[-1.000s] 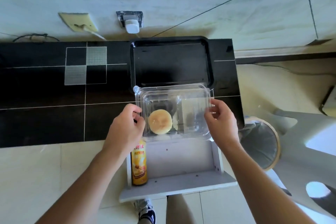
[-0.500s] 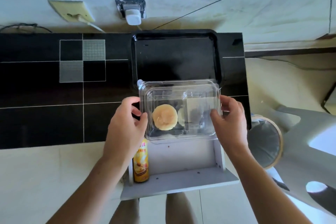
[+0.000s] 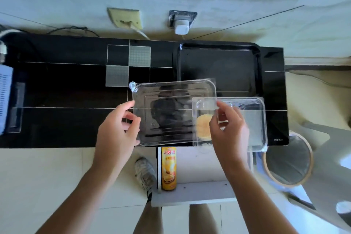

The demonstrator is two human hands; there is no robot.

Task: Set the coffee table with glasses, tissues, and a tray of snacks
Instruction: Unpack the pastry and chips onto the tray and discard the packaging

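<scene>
Left hand (image 3: pixel 118 129) pinches the clear lid (image 3: pixel 171 112); right hand (image 3: pixel 228 129) pinches the box (image 3: pixel 247 119), which could tip and spill its cake (image 3: pixel 203 126) short of the tray (image 3: pixel 218 66)

A glossy black surface (image 3: pixel 76 125) with thin white grid lines runs along the wall; an empty black tray (image 3: pixel 218 66) lies flat at its right end
</scene>
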